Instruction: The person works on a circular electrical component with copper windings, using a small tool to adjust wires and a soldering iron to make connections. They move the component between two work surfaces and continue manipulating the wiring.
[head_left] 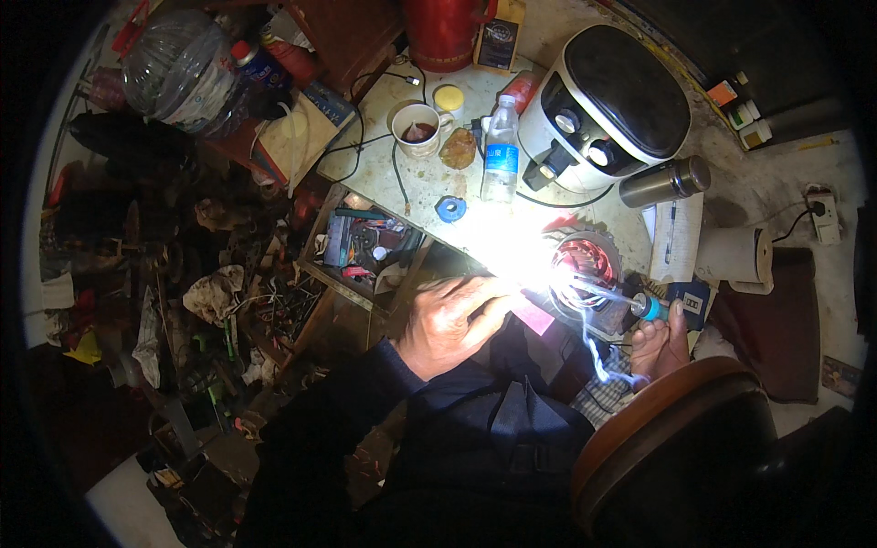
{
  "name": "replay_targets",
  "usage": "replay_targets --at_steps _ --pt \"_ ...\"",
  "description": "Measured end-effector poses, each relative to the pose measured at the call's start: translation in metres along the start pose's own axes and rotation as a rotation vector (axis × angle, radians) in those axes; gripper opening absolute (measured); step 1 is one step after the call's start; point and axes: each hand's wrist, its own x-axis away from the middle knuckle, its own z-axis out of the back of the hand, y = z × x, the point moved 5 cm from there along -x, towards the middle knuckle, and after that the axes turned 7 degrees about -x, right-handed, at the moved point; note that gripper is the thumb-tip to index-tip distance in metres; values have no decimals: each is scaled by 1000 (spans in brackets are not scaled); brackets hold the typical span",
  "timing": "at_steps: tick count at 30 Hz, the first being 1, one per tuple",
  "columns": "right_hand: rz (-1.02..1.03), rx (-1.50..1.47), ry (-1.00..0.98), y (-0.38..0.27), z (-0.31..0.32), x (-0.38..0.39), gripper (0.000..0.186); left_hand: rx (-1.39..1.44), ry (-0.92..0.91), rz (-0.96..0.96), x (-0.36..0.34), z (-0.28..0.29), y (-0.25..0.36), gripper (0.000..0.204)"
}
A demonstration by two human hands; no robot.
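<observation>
A round stator with copper windings [585, 262] sits near the table's front edge, partly washed out by a very bright glare. In my right hand [661, 345] is a soldering iron [650, 307] with a teal handle, its shaft pointing left over the windings. Pale smoke curls down from there toward my right wrist. My left hand [457, 321] is at the stator's left, fingers bent and drawn together. Glare hides those fingertips and whatever they pinch. Just below them shows a piece of pink paper [533, 315].
Behind are a water bottle [500, 155], a mug [418, 130], a blue tape roll [450, 209] and a white appliance [607, 105]. A steel flask [665, 181] lies at right. An open drawer [352, 290] and cluttered parts fill the left. A dark brown-rimmed dome [676, 457] blocks the lower right.
</observation>
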Motion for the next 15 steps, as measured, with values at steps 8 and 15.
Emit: replay_targets --at_steps 8,15 --pt "-13 25 -11 2 -5 -1 27 -4 -7 -2 -2 -1 -2 17" --pt "-1 14 -19 2 -10 -2 24 -5 -4 -8 -4 -1 -3 16"
